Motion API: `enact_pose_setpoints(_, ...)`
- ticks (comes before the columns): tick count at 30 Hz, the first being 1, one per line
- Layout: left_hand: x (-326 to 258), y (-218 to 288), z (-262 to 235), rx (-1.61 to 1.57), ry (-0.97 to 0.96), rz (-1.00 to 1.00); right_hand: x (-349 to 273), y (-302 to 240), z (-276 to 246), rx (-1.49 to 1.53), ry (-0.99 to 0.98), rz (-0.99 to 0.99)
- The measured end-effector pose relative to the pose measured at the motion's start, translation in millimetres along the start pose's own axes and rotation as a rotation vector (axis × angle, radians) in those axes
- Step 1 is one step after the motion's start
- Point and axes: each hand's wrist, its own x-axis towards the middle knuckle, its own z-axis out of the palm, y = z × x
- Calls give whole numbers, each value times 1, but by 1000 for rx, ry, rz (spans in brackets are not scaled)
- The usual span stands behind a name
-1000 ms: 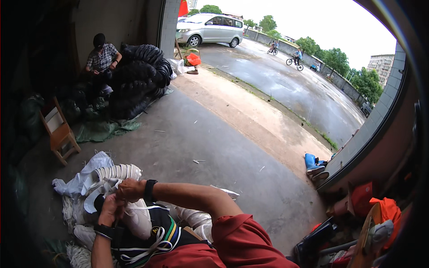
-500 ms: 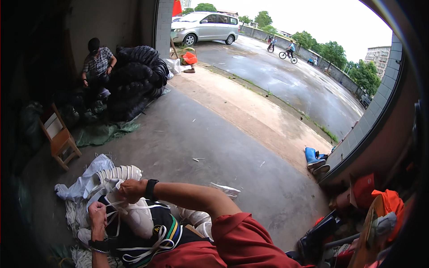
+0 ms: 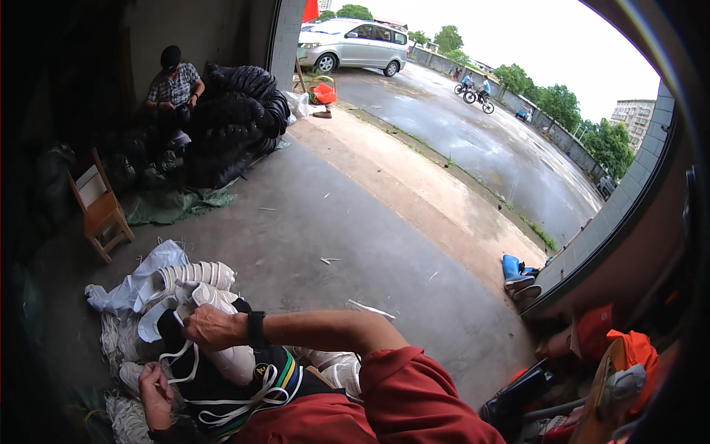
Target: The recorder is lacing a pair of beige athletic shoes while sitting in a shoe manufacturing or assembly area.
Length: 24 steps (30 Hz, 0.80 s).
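Observation:
A white shoe upper [image 3: 235, 364] lies over my lap, with a white shoelace [image 3: 194, 367] looping beside it. My right hand [image 3: 213, 327] is closed at the top end of the upper; its fingertips are partly hidden, and the lace runs down from near them. Lower and to the left, my left hand [image 3: 157, 391] pinches the lace between thumb and fingers. Just beyond my hands lies a nested row of white shoe uppers [image 3: 196, 277]. More loose laces [image 3: 255, 399] trail across the dark striped cloth [image 3: 285, 381] on my lap.
Left of my hands lies a white plastic sack [image 3: 159, 263]. A wooden chair [image 3: 102, 211] stands beyond it. A seated person [image 3: 174, 92] works beside a large black heap [image 3: 237, 122]. Blue boots [image 3: 514, 270] stand by the doorway; cluttered items and orange cloth [image 3: 636, 355] are at right.
My left hand has moved down, away from my right hand, drawing the lace out between them. My right hand has shifted slightly left and down. Outside, the cyclists have come closer together.

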Motion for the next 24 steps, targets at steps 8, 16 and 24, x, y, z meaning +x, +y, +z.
enact_pose_setpoints(8, -21, 29, 17, -224, -83, -5, -2, -56, 45, 318, 160, -15)
enact_pose_setpoints(16, -9, 22, 13, -189, -106, 25, -1, -50, 37, 419, -92, -25)
enact_pose_setpoints(24, 33, -2, 8, -425, -105, 0, -5, -2, -11, 1198, 230, 499)
